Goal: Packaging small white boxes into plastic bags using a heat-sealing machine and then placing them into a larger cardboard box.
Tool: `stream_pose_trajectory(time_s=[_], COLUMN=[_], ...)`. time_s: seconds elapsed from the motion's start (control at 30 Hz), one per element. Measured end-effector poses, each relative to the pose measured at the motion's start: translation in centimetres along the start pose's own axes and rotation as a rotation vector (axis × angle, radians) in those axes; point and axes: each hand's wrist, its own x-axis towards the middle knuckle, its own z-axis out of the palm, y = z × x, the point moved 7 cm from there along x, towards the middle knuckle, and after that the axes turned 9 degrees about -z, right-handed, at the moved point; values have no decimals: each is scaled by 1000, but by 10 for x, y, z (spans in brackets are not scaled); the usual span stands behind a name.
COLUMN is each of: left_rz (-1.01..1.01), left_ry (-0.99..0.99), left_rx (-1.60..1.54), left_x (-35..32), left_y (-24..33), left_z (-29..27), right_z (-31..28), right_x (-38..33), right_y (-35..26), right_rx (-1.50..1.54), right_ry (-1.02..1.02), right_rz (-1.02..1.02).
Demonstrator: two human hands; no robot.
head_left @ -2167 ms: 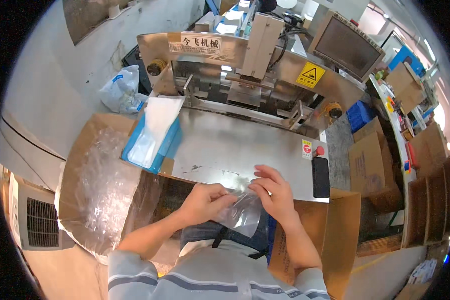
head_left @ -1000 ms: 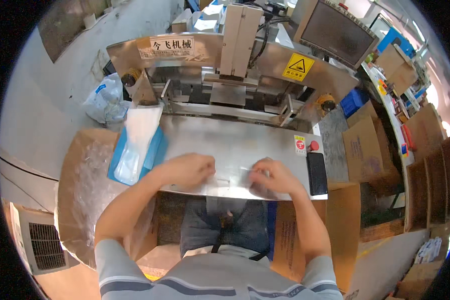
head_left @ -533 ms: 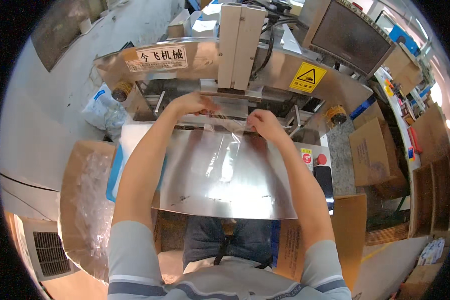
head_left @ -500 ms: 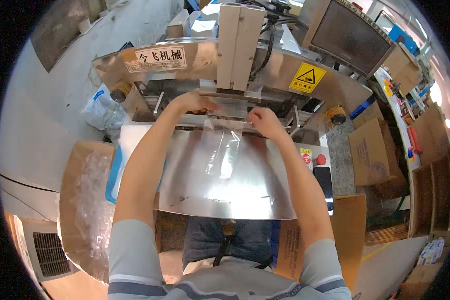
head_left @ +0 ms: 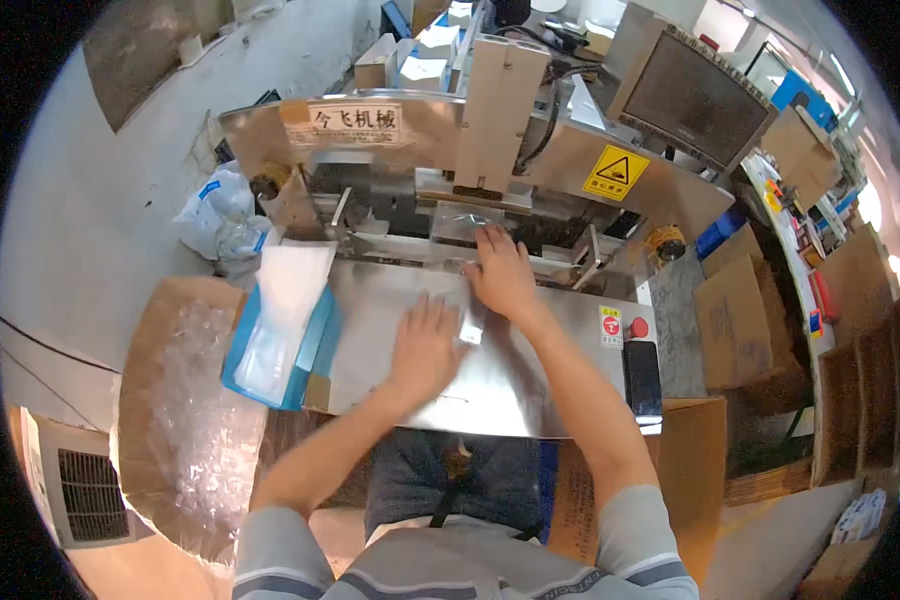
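Observation:
A clear plastic bag (head_left: 473, 328) lies lengthwise on the shiny steel table (head_left: 365, 320) of a machine, its far end reaching into the machine's slot under a beige upright column (head_left: 500, 115). My left hand (head_left: 425, 350) lies flat on the table beside the bag's near part, fingers spread. Farther up, my right hand (head_left: 503, 272) rests over the bag near the slot, its fingers stretched forward. Neither hand grips anything that I can see. Both hands hide parts of the bag.
A blue tray (head_left: 310, 362) holding flat clear bags (head_left: 270, 345) stands at the table's left edge. Beyond it is a carton (head_left: 155, 400) of loose clear plastic. On the right are a red button (head_left: 639, 328) and a black phone-like slab (head_left: 643, 378). A monitor (head_left: 695, 90) stands behind.
My left hand has left the slot and come back toward me onto the table. My right hand has shifted slightly left and nearer, flattening over the bag. The view has also tilted a little.

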Motion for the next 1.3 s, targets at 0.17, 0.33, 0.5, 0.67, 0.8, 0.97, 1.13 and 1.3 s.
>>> stream_pose_trajectory(time_s=[0.17, 0.33, 0.5, 0.67, 0.8, 0.97, 1.13, 1.3], left_rz=[6, 15, -2, 6, 1, -45, -142, -181], left_ry=[113, 173, 143, 178, 183, 213, 392, 411], left_rx=[-62, -68, -126, -118, -182, -285, -345, -396], left_x=[-74, -77, -80, -81, -83, -79, -82, -83], left_y=[5, 8, 5, 7, 1, 0, -12, -18], left_z=[3, 3, 3, 0, 0, -6, -27, -24], right_z=[-1, 9, 9, -6, -19, -24, -31, -40], right_x=[6, 3, 6, 11, 13, 19, 29, 35], right_y=[-3, 12, 13, 10, 2, 13, 9, 7], right_rx=[82, 135, 170, 114, 122, 105, 119, 120], right_ry=[-8, -28, -11, 3, 32, 12, -41, -26], right_rz=[-69, -101, -146, -149, -153, -114, -59, -52])
